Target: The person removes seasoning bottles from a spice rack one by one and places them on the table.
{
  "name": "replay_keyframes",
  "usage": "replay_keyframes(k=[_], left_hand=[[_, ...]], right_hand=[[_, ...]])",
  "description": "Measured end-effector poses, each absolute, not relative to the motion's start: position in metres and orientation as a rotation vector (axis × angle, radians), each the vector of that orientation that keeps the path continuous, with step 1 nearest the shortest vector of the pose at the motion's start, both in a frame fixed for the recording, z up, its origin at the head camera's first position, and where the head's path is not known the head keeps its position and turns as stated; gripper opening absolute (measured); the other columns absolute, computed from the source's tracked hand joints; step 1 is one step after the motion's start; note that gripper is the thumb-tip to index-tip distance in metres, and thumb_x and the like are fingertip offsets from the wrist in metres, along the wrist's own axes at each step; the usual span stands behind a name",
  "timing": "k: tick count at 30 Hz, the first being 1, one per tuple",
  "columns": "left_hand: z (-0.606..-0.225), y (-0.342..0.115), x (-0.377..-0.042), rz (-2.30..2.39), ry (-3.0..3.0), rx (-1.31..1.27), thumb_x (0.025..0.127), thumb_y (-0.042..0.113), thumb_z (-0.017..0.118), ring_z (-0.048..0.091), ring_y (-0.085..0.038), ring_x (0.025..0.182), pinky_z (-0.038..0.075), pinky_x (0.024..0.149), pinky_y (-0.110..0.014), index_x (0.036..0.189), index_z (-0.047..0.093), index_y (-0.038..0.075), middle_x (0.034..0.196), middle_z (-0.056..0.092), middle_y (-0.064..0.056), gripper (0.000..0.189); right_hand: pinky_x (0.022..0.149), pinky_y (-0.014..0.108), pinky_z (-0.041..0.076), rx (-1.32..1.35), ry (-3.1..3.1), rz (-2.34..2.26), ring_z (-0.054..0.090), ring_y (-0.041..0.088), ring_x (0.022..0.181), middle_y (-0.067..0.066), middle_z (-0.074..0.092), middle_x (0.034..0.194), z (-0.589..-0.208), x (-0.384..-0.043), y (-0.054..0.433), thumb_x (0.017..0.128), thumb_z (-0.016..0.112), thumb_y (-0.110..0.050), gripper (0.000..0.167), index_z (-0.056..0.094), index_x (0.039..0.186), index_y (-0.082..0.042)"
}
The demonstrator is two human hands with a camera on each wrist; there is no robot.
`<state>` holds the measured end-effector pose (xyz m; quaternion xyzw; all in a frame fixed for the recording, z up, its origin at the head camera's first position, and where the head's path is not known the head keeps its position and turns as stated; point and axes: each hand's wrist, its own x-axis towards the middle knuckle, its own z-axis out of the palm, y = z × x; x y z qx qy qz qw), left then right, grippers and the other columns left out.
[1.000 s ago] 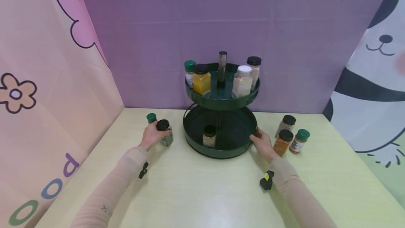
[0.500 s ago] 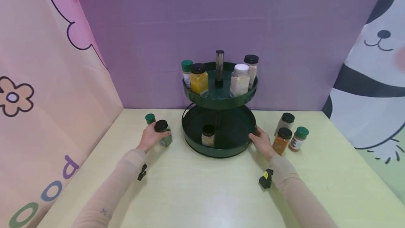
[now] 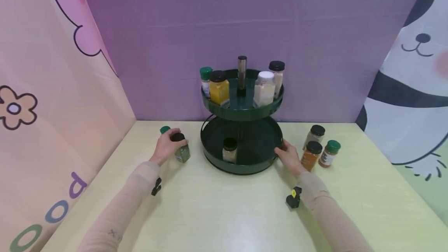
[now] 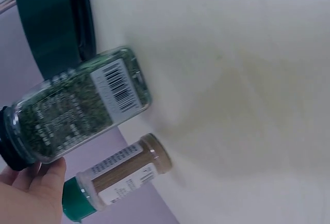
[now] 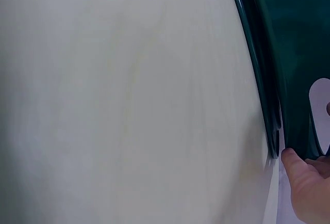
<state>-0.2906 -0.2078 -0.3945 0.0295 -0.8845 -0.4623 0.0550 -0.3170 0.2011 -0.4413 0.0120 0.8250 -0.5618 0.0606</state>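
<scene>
My left hand (image 3: 167,146) grips the black lid of a spice jar (image 3: 182,153) from above. In the left wrist view the spice jar (image 4: 80,105) is clear, holds dried green herbs and bears a barcode label. Just behind it stands a green-capped spice shaker (image 4: 126,175) with brown powder, largely hidden by the hand in the head view. My right hand (image 3: 290,159) holds the right side of the lower tray of a dark green two-tier turntable (image 3: 241,169); in the right wrist view its thumb (image 5: 290,157) lies at the tray wall, near an oval cutout.
On the upper tier stand a green-capped shaker (image 3: 205,83), a yellow spice jar (image 3: 219,91), a white-lidded jar (image 3: 264,90) and a black-lidded one (image 3: 277,77). A small jar (image 3: 229,153) sits in the lower tier. Three jars, one orange (image 3: 309,160), stand right of my right hand.
My left hand's fingers have shifted up from the side of the herb jar to over its lid. The right hand stays at the tray; the view has shifted slightly.
</scene>
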Motion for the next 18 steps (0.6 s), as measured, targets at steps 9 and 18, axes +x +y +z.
replay_keyframes(k=[9,18], left_hand=[[-0.381,-0.205,-0.289,-1.337,-2.701,-0.035,0.082,0.026,0.067,0.039,-0.027,0.129,0.035,0.105,-0.042,0.134,0.045,0.009,0.138,0.046,-0.012,0.059],[-0.363,-0.197,-0.289,-1.24,-2.698,-0.122,0.082,0.028,0.066,0.038,-0.026,0.13,0.033,0.106,-0.044,0.131,0.048,0.01,0.137,0.048,-0.009,0.055]], right_hand=[[0.111,0.043,0.023,0.057,2.487,-1.687,0.021,0.033,0.138,0.021,0.018,0.15,-0.441,-0.317,0.2,0.096,0.04,-0.017,0.062,0.007,0.146,-0.002],[0.112,0.043,0.023,0.054,2.486,-1.7,0.022,0.033,0.137,0.022,0.018,0.15,-0.441,-0.317,0.2,0.095,0.041,-0.016,0.063,0.007,0.146,-0.002]])
